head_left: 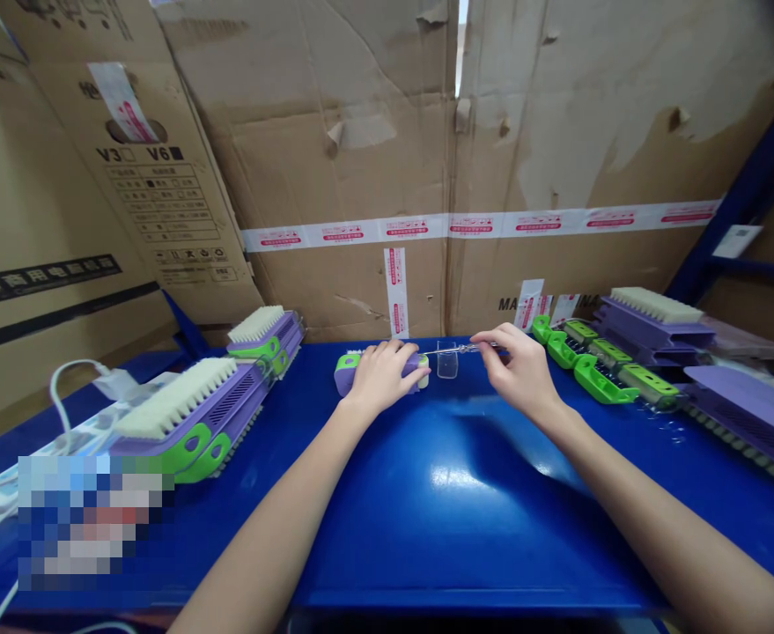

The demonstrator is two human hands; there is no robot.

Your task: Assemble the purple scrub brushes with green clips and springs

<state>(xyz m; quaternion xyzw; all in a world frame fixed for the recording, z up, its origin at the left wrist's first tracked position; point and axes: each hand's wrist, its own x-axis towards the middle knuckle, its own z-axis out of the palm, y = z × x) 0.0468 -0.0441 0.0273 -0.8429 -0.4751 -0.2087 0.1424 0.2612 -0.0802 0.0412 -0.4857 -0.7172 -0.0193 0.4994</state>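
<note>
In the head view, a purple and green brush (344,376) lies at the middle of the blue table. My left hand (381,372) is wrapped over it from above and holds it down, hiding most of its body. My right hand (519,364) pinches a screwdriver (467,349) with a clear handle. Its thin shaft points left and reaches the right end of the brush; whether the tip touches a screw is too small to tell. Just under the shaft, a small clear plastic piece (447,366) rests on the table.
Stacked purple brushes with pale bristles (185,401) stand at left, beside white cables (62,401) and a power strip. At right lie green plastic parts (601,380) and more purple brush bodies (749,409). A cardboard wall (360,176) closes the back of the blue table (466,528).
</note>
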